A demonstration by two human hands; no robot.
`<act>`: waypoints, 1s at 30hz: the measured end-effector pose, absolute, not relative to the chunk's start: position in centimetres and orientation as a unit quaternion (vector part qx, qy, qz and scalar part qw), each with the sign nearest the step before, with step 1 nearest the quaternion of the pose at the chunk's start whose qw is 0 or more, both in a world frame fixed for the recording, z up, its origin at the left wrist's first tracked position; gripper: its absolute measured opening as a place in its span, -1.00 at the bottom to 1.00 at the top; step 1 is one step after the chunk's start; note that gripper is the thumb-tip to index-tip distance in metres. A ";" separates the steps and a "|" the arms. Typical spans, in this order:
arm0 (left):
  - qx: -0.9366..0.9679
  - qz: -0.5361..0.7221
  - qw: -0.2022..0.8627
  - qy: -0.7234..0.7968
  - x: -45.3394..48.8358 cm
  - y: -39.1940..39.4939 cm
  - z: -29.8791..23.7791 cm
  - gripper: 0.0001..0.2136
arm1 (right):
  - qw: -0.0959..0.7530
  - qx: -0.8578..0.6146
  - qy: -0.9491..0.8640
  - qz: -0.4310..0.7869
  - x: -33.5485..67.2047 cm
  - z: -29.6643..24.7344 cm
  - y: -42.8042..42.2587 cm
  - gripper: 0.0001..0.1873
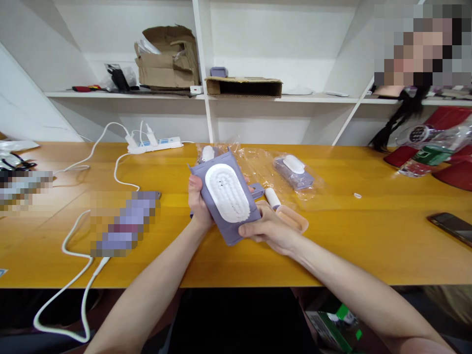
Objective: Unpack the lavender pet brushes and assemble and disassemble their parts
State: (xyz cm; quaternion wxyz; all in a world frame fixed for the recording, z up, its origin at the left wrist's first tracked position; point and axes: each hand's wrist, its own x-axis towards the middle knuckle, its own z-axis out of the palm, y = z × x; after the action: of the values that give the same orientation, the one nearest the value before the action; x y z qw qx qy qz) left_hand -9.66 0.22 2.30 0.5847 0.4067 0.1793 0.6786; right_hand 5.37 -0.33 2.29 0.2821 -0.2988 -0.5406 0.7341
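Between my two hands, above the table, is a purple-grey plastic case (236, 232) with a white ridged oval pad (227, 193) on the side facing me. My left hand (199, 201) grips its left edge, thumb on the side. My right hand (265, 226) pinches the lower right corner, thumb on the front. Beyond it, a similar part with a white oval (208, 153) is partly hidden. Near my right hand lie a small white cylinder (273, 198) and a peach-coloured tray (295, 220). Another purple case with a white pad (294, 172) lies in clear plastic.
A power strip (157, 144) with white cables stands at the back left. A phone (452, 227) and a plastic bottle (427, 156) are at the right. Cardboard boxes (167, 64) sit on the shelf (313, 99). A person's blurred head shows at upper right.
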 end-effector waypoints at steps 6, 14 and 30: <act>0.386 0.676 0.588 0.221 -9.1 0.0 2.0 -0.28 | 0.245 -0.337 -0.544 0.728 5.6 2.2 0.1 -0.59; 0.395 0.692 0.570 0.202 -9.0 -0.1 2.5 -0.29 | 0.278 -0.329 -0.545 0.720 5.2 2.3 -0.1 -0.68; 0.374 0.668 0.624 0.155 -8.9 0.4 3.6 -0.26 | 0.347 -0.283 -0.495 0.745 4.5 2.4 -0.2 -0.66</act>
State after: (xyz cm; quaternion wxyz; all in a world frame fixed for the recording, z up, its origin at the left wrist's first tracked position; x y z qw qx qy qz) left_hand -8.92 0.39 3.56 0.6240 0.3740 0.1554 0.6682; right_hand 4.53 -0.22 2.35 0.3467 -0.2835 -0.4950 0.7446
